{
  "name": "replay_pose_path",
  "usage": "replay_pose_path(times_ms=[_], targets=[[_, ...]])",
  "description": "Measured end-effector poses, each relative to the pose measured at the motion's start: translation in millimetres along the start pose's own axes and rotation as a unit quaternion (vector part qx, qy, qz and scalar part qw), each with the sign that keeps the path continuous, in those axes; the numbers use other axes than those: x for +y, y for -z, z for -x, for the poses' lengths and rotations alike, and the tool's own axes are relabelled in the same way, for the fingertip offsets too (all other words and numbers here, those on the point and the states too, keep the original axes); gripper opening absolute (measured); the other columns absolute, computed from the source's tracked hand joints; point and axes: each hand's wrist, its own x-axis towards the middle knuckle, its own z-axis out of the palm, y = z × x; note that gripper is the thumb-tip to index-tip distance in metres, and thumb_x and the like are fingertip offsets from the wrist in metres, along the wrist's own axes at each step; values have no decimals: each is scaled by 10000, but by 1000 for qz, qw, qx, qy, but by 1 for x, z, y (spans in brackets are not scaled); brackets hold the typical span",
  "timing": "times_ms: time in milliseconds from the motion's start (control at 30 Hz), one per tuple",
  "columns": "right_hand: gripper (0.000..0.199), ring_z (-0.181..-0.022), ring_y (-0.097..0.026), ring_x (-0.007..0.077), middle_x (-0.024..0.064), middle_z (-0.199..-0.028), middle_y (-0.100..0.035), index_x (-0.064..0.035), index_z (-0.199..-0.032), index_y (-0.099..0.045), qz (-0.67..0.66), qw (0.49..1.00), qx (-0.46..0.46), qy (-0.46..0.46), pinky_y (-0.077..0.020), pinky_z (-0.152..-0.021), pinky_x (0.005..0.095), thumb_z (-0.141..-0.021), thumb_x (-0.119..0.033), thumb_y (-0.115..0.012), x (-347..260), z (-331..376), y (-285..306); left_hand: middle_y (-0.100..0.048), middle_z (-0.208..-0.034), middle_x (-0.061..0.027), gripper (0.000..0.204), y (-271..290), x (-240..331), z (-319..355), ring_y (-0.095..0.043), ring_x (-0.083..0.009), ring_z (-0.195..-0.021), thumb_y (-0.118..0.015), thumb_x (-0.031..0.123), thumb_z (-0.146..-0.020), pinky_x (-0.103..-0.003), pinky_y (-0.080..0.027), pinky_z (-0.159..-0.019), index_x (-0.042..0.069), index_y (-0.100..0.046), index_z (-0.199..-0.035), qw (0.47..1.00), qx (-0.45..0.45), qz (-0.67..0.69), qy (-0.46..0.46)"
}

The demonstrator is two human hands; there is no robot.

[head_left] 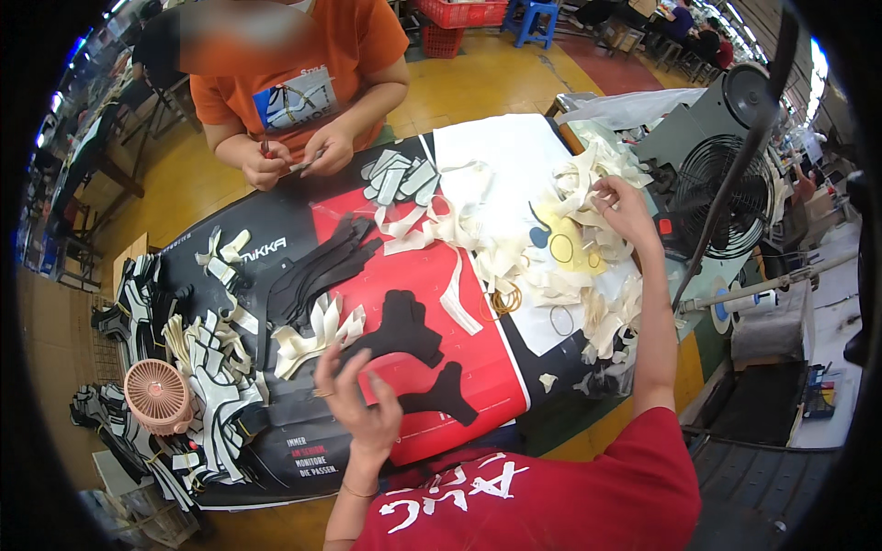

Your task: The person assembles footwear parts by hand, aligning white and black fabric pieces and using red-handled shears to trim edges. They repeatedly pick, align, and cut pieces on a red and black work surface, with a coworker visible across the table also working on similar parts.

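Observation:
My left hand (360,404) hovers with fingers spread over the near part of the table, beside black Y-shaped fabric pieces (404,329) lying on a red printed sheet (491,367). Nothing shows in it. My right hand (627,209) reaches to the far right, its fingers bent and pressed into a heap of cream fabric strips (588,179). The fingertips seem closed on one strip, partly lost among the others. Further cream strips (322,332) lie left of the black pieces, and a stack of long black pieces (317,266) is beyond them.
Across the table a person in an orange shirt (303,96) holds a small item in both hands. Bundled white-and-black pieces (220,386) surround a pink fan (158,397) at left. A yellow sheet (571,243), rubber bands (503,299) and a large black fan (724,197) are at right.

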Motion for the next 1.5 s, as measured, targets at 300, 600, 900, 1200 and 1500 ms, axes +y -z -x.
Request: replay_pose_path(times_ms=[300,600,900,1200,1500], targets=[[842,-1281,-441,401,221,-1332,-463,-177,-1371,-502,227,967,-18,117,-390,-1085,451,-630,-303,-881,21,9,-2,-507,-1323,-210,365,-25,30,18,-512,-358,-1187,-639,-62,-769,-437,-429,-951,55,-642,-1114,988,-118,94,-27],[319,-970,-626,339,157,-1042,-669,-62,-1010,-714,202,977,8,75,-512,-809,403,-828,-322,-742,14,-45,18,-526,-1312,-189,300,-16,30,19,-528,-342,-1172,-675,-28,-794,-411,-440,-920,63,-671,-1081,990,-124,67,26],[324,-687,-632,48,17,-841,-688,-10,-1005,-681,-309,942,4,-129,-500,-598,207,-948,-328,-677,-29,-25,93,-561,-1280,-155,222,-20,34,20,-552,-320,-1155,-678,0,-829,-398,-440,-909,69,-693,-1040,983,-159,81,30],[351,-835,-697,103,62,-997,-698,1,-1188,-584,-598,785,-110,-121,-596,-712,234,-972,-271,-636,-59,-4,54,-586,-1219,-153,222,-33,48,12,-591,-291,-997,-680,10,-836,-401,-458,-882,60,-684,-1052,969,-180,166,8],[738,-1054,-633,268,210,-1215,-599,56,-1372,-481,-115,981,-33,-151,-532,-842,358,-887,-451,-708,-11,-6,-19,-520,-1293,-183,350,-68,46,-12,-584,-357,-1113,-688,77,-863,-429,-471,-949,46,-595,-1199,946,-279,162,-27]])
